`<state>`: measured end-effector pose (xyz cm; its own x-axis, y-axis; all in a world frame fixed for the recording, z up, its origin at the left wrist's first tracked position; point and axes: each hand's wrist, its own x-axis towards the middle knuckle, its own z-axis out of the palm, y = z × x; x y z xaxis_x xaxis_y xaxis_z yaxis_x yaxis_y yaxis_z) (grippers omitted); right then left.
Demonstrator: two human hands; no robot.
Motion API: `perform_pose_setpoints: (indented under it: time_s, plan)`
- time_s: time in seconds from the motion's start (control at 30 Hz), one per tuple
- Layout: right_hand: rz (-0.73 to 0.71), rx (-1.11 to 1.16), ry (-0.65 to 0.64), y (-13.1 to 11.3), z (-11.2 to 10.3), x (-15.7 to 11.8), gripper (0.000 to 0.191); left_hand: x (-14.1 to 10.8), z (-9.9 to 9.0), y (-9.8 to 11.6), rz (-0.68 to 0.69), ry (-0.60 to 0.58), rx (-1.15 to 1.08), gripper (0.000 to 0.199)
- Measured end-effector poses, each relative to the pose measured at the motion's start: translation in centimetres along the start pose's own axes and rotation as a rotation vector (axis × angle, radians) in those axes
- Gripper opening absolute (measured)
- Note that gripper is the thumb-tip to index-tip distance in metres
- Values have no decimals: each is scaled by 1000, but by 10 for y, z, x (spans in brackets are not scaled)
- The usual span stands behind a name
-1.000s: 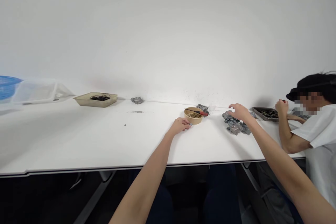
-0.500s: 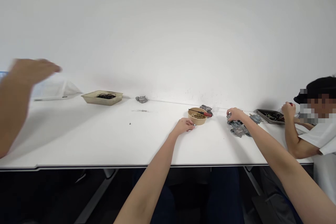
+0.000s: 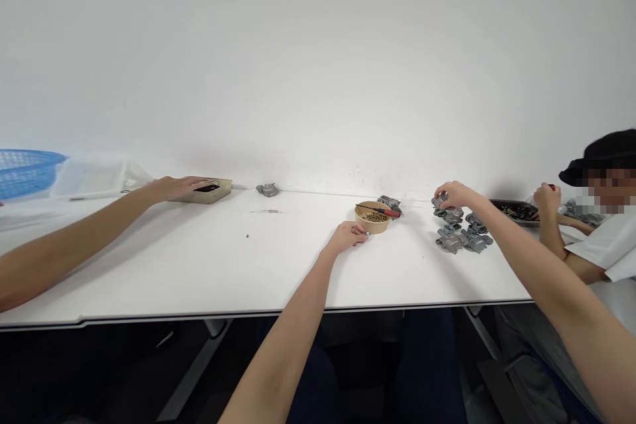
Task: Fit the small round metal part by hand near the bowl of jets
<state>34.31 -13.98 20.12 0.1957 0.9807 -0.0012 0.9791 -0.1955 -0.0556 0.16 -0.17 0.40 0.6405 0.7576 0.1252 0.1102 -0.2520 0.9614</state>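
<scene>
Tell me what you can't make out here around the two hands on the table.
- Head view: the small shiny piece under the left hand fingertips is too small to identify.
- The grey part that the right hand grips is partly covered by its fingers; its shape is unclear.
- The contents of the brown bowl are too small to tell apart.
- The co-worker's hand covers part of the beige tray.
</scene>
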Motion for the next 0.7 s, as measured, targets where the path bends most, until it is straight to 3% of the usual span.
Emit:
perform_pose_setpoints:
  time_s: [0.1, 0.17, 0.43, 0.7]
  plan:
    - [14, 31, -51, 14, -19, -14, 41, -1, 1, -1, 4, 5, -4, 27]
    - [29, 57, -84, 22, -21, -22, 41, -2, 1, -1, 8, 9, -2, 26]
    - [31, 174, -118, 38, -6, -29, 43, -3, 1, 2, 7, 9, 33, 26]
    - [31, 234, -181, 37, 5, -31, 44, -5, 1, 3, -11, 11, 21, 24]
